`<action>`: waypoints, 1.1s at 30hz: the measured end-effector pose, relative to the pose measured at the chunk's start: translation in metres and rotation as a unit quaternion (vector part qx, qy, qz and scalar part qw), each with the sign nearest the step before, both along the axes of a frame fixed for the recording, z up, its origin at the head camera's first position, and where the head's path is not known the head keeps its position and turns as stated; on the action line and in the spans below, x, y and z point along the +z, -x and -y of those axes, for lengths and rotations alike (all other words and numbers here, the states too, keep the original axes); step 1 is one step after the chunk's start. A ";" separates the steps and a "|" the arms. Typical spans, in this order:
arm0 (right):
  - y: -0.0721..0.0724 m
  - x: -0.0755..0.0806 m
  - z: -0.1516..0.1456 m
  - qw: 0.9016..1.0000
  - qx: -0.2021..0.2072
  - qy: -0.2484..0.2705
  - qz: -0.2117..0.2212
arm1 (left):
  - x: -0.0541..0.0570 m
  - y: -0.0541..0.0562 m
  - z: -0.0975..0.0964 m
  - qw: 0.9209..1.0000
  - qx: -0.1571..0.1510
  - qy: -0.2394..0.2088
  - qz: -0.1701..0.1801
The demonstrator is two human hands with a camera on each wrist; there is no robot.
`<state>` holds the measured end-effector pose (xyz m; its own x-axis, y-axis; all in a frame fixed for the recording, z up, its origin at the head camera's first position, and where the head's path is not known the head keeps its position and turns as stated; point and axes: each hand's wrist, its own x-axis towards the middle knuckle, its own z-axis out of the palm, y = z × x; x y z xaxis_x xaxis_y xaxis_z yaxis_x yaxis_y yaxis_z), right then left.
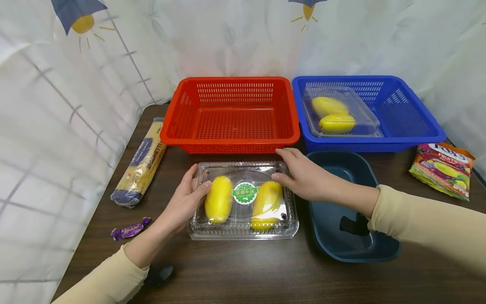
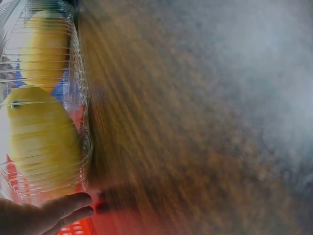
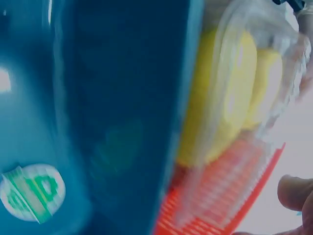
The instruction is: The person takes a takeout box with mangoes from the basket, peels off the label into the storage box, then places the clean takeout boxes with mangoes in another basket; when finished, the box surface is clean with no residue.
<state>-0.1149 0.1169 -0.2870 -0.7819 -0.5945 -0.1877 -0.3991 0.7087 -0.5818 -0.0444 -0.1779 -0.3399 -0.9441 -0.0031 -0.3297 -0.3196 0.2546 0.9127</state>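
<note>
Two fruits [image 1: 219,200] show through the lid of a clear box [image 1: 243,216] in the head view, near side of the red basket [image 1: 228,142]. The left hand [image 1: 180,202] has its thumb spread over the lid's left edge, fingers along that side; the right hand [image 1: 305,175] is spread at the far right corner. A second box [image 1: 357,106] lies in the blue basket [image 1: 411,143], so one box seems done and this one, outside both baskets, still left. In the left wrist view, straight fingers lie beside the box's end; blur hides any grip. In the right wrist view, the basin [image 3: 132,73] covers much; the box stands beyond it.
</note>
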 end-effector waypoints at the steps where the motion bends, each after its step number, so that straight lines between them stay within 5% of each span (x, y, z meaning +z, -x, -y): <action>1: 0.002 0.001 0.002 1.000 0.016 0.003 -0.022 | 0.000 0.000 0.000 1.000 0.000 0.002 0.000; 7: 0.017 0.007 0.019 0.983 0.152 0.038 -0.095 | 0.000 0.001 0.000 1.000 -0.006 0.004 0.000; 16: 0.033 0.000 0.053 0.949 0.308 0.053 -0.034 | 0.000 0.003 0.000 1.000 -0.013 0.006 -0.001; 22: 0.036 -0.005 0.064 0.937 0.345 0.055 -0.031 | 0.001 0.004 0.001 1.000 -0.016 0.014 0.000; 33: 0.040 -0.014 0.076 0.931 0.353 0.077 -0.044 | -0.001 0.005 0.002 1.000 -0.023 0.011 -0.001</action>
